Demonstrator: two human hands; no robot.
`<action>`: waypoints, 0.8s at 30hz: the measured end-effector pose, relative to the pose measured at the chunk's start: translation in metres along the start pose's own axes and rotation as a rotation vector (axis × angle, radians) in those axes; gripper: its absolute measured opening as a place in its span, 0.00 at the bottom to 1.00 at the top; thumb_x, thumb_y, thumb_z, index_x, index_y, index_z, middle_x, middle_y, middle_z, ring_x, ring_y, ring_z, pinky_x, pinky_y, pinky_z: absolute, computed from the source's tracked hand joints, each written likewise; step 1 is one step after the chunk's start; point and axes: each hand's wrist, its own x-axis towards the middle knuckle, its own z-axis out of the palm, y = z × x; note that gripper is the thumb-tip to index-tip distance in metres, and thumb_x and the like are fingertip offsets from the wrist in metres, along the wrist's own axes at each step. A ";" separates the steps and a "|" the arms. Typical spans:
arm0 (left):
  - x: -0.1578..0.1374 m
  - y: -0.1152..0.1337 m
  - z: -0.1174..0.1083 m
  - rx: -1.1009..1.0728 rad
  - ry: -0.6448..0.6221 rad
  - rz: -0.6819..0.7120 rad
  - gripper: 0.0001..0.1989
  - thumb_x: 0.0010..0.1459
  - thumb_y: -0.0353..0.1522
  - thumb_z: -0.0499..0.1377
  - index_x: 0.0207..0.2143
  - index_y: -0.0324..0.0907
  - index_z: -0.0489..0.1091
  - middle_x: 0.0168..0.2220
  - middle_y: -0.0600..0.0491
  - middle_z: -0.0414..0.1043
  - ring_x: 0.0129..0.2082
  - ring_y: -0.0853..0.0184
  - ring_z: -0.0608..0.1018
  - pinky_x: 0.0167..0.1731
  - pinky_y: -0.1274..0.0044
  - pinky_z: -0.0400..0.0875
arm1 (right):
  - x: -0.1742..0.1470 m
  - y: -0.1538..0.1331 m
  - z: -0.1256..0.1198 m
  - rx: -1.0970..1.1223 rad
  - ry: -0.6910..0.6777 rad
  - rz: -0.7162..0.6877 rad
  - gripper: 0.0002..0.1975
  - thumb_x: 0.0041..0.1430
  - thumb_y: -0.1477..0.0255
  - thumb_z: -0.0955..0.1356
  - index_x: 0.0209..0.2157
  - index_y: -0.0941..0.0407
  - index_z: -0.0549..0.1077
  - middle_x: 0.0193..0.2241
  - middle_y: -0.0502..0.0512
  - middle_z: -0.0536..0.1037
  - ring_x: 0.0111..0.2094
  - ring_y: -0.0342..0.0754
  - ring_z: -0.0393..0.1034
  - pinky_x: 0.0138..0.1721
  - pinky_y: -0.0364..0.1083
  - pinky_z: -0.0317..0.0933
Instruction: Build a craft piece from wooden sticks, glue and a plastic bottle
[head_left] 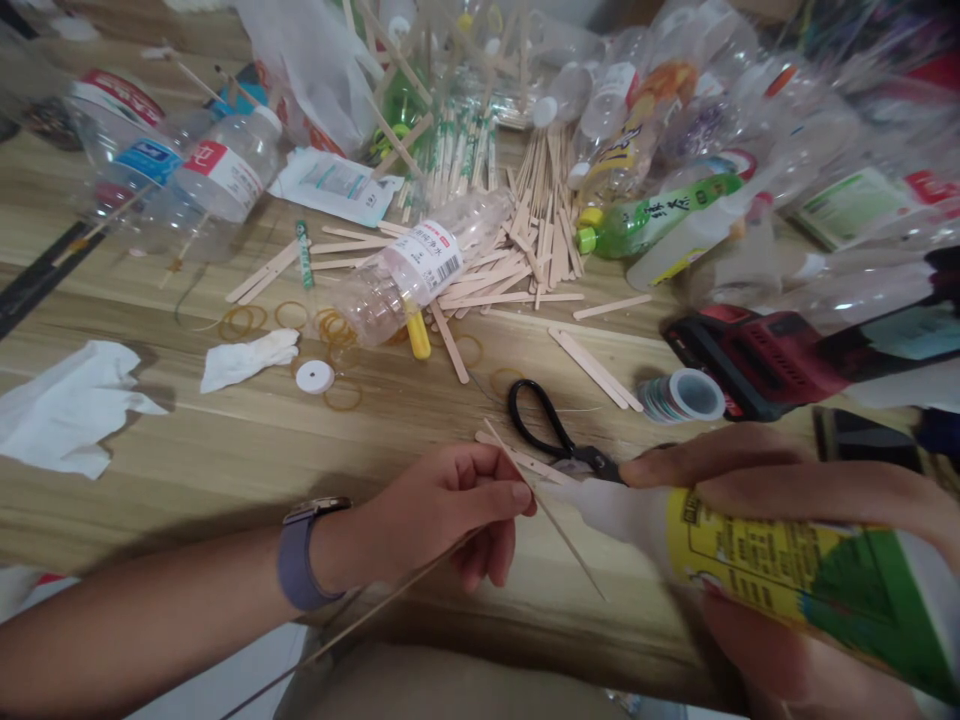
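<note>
The left hand's (442, 505) thumb and fingers pinch a thin, pale wooden strip (568, 547), which slants above the tabletop; a longer thin brown strip (367, 622) runs from that hand toward the lower left. The right hand (795, 475) is wrapped round a white plastic squeeze bottle with a yellow-and-green label (757, 565), its nozzle near the left fingertips. Just beyond lie black-handled scissors (564, 438); farther out, a clear plastic bottle (427, 255) rests among flat wooden craft sticks (517, 299).
</note>
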 end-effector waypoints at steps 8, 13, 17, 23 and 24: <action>0.001 -0.002 -0.001 0.001 -0.012 0.009 0.17 0.53 0.44 0.64 0.30 0.41 0.65 0.15 0.59 0.71 0.11 0.77 0.67 0.11 0.87 0.61 | 0.008 0.001 0.003 0.019 -0.033 -0.078 0.15 0.55 0.54 0.71 0.38 0.49 0.74 0.26 0.54 0.80 0.24 0.51 0.77 0.20 0.48 0.72; 0.000 -0.001 0.000 0.012 0.000 0.006 0.17 0.53 0.44 0.64 0.30 0.41 0.64 0.15 0.59 0.71 0.11 0.77 0.67 0.11 0.87 0.61 | 0.012 0.001 0.005 -0.002 -0.034 -0.155 0.14 0.56 0.55 0.72 0.38 0.49 0.74 0.19 0.51 0.76 0.22 0.52 0.77 0.15 0.47 0.70; 0.000 0.000 0.000 0.020 0.012 0.012 0.18 0.53 0.45 0.64 0.30 0.42 0.64 0.15 0.59 0.71 0.11 0.77 0.66 0.11 0.87 0.61 | 0.007 0.002 0.002 0.006 -0.034 -0.139 0.16 0.52 0.56 0.74 0.39 0.49 0.75 0.22 0.51 0.77 0.23 0.52 0.77 0.17 0.47 0.72; 0.000 -0.002 -0.001 0.021 -0.001 0.026 0.16 0.54 0.44 0.64 0.30 0.42 0.63 0.15 0.60 0.71 0.11 0.77 0.67 0.11 0.86 0.60 | 0.002 0.000 0.000 0.010 -0.012 -0.054 0.15 0.53 0.56 0.73 0.38 0.50 0.74 0.24 0.54 0.79 0.26 0.55 0.77 0.20 0.51 0.72; 0.000 -0.002 -0.001 0.021 -0.007 0.029 0.16 0.55 0.43 0.64 0.30 0.42 0.63 0.15 0.60 0.71 0.11 0.77 0.67 0.11 0.86 0.60 | 0.002 0.001 0.000 0.012 0.024 -0.023 0.14 0.54 0.57 0.73 0.38 0.49 0.74 0.26 0.55 0.79 0.26 0.55 0.77 0.21 0.51 0.71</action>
